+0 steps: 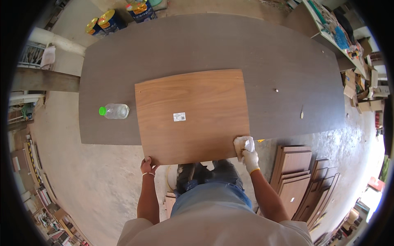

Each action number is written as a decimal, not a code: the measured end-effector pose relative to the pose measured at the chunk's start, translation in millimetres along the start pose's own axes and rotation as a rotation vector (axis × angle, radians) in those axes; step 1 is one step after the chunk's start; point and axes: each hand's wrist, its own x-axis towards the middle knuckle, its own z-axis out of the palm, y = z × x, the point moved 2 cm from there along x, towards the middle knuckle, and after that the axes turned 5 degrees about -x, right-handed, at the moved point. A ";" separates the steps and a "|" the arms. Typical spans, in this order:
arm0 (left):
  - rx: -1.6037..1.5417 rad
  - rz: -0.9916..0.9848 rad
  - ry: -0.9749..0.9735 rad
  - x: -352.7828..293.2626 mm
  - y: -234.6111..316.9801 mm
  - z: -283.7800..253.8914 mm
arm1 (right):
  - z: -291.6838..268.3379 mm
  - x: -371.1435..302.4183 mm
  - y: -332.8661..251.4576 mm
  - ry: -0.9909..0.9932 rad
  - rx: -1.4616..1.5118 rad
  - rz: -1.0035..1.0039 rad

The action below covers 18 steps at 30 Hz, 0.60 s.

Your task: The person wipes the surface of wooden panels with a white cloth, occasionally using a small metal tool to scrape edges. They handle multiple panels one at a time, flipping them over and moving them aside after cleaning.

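A brown wood-grain panel (197, 131) lies on the grey-brown table (197, 45), its near edge sticking out past the table toward me. A small white label (179, 117) is stuck on its upper face. My bare left hand (148, 165) grips the panel's near left corner, thumb on top and fingers mostly hidden beneath. At the near right corner, my right hand (250, 160) in a white work glove is closed on a crumpled white cloth (244, 144), which rests against the panel's right edge.
Left of the panel, a clear bottle with a green cap (117, 111) lies on its side. A small yellowish tool (302, 113) lies at the table's right. Stacked brown panels (291, 174) stand on the floor to my right. Several blue-and-gold cans (111, 21) sit beyond the far left edge.
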 end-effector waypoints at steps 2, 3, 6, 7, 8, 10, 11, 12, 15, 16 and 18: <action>0.103 -0.025 -0.011 -2.1 5.8 -10.2 | 2.3 -4.9 7.4 0.102 -0.114 -0.022; 0.218 -0.006 -0.021 -1.7 12.6 -17.6 | 10.0 -12.1 3.5 0.147 -0.121 -0.002; 0.500 0.161 -0.118 7.8 9.5 -33.8 | 26.8 -23.6 -8.4 0.212 -0.270 0.177; 0.556 0.298 -0.199 22.0 9.7 -48.5 | 41.2 -28.7 -5.2 0.251 -0.281 0.077; 0.646 0.417 -0.228 23.1 10.6 -40.6 | 49.9 -32.3 7.6 0.309 -0.292 -0.026; 0.610 0.421 -0.282 25.5 13.1 -42.8 | 73.1 -50.4 6.0 0.297 -0.274 -0.190; 0.669 0.259 -0.290 26.0 28.2 -38.9 | 85.4 -72.4 -22.4 0.229 -0.219 -0.065; 0.726 0.093 -0.302 21.7 44.9 -28.6 | 87.2 -94.7 -61.2 0.166 -0.163 0.065; 0.431 0.309 -0.154 55.0 105.9 -26.7 | 96.0 -102.1 -93.0 -0.060 -0.101 0.131; 0.402 0.437 -0.072 63.9 135.1 -6.7 | 98.0 -98.1 -98.8 -0.074 0.105 0.044; 0.400 0.774 -0.064 91.4 177.2 2.1 | 106.3 -92.0 -114.3 -0.152 0.514 -0.132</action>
